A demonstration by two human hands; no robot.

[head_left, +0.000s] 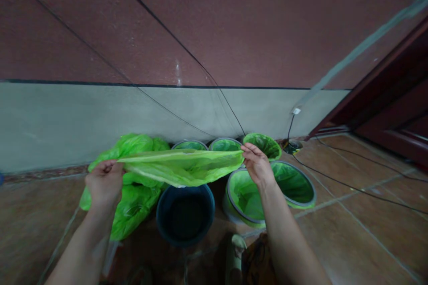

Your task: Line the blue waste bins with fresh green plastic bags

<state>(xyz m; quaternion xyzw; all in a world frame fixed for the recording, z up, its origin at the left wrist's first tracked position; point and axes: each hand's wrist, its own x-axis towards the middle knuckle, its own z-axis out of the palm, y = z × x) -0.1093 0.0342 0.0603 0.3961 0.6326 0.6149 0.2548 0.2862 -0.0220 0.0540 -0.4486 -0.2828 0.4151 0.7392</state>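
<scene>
A light green plastic bag (187, 164) is stretched level between my two hands, its edge pulled nearly straight. My left hand (106, 182) pinches one end of that edge, and my right hand (257, 162) grips the other end. Below the bag stands a dark blue bucket (210, 209) with a dark inside; the bag covers part of its far rim. Just under my right wrist is a bin lined with green plastic (244, 196), its grey ring around the top.
More green-lined bins stand by the wall, among them one at the right (294, 182) and one behind my right hand (264, 144). Crumpled green bags (137, 209) lie at the left. Black cables (354, 191) cross the tiled floor. A dark red door (394, 107) is at the right.
</scene>
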